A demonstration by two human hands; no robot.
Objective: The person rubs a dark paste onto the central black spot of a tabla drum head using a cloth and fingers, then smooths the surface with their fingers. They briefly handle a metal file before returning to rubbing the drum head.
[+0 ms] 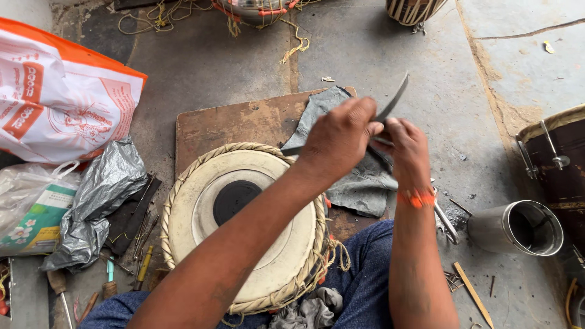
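Observation:
My left hand (338, 137) and my right hand (407, 149) meet above a grey cloth (359, 192). Both are closed on a thin dark curved strip (396, 94). One end of the strip rises up and to the right past my fingers; the other end pokes out to the left of my left hand. An orange thread band circles my right wrist. A round drum (201, 201) with a pale skin, a black centre spot and a braided rim rests against my legs, partly under my left forearm.
A worn wooden board (231, 122) lies under the drum and the cloth. A steel cup (518, 228) and a dark drum (557, 164) stand at the right. Plastic bags (55, 103) and loose hand tools (143, 265) are at the left, more drums at the top edge.

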